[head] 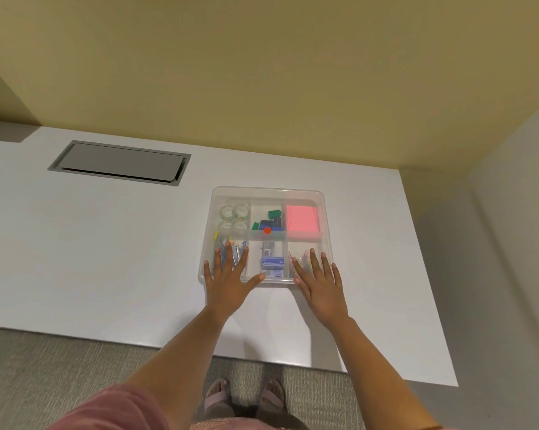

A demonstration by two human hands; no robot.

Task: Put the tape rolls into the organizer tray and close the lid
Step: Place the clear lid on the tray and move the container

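Note:
A clear plastic organizer tray [325,218] sits on the white table, with a clear lid [268,193] lying flat over it. Several clear tape rolls [233,216] lie in its far-left compartment, seen through the lid. My left hand [227,277] rests flat with fingers spread on the lid's near-left corner. My right hand [319,280] rests flat with fingers spread on the near-right corner. Neither hand holds anything.
Other compartments hold a pink note pad [302,219], green and blue clips [266,223], staple boxes [272,262], pens and coloured paper clips. A grey cable hatch [119,162] is set into the white table [106,243] at far left. A wall stands at the right.

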